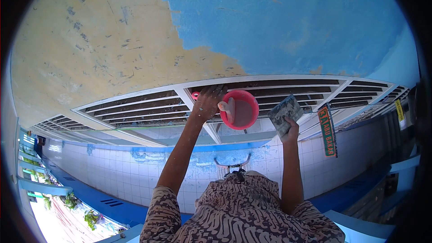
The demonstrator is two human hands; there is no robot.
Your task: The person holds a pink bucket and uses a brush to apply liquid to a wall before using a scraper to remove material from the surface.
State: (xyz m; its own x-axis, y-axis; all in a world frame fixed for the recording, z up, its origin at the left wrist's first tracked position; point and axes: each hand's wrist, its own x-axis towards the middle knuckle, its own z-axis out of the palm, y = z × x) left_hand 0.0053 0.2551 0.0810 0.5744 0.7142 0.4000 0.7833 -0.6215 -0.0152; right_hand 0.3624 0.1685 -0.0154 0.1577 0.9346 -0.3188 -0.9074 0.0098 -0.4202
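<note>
My left hand (209, 102) reaches up to the white louvred frame (180, 93), with its fingers at the upper rail beside a red bucket (255, 108). The bucket holds a pale grey mix, and a tool with a rounded light handle (223, 106) leans inside it. Whether my left fingers grip anything cannot be made out. In my right hand (291, 130) is a flat rectangular plate (286, 111) smeared with grey, right of the bucket and below the louvres.
Above the louvres the wall is blue (279, 22) at right and scuffed tan (99, 40) at left. A green sign (327, 131) hangs at the right. White tiles (121, 166) and blue railings (45, 186) lie below.
</note>
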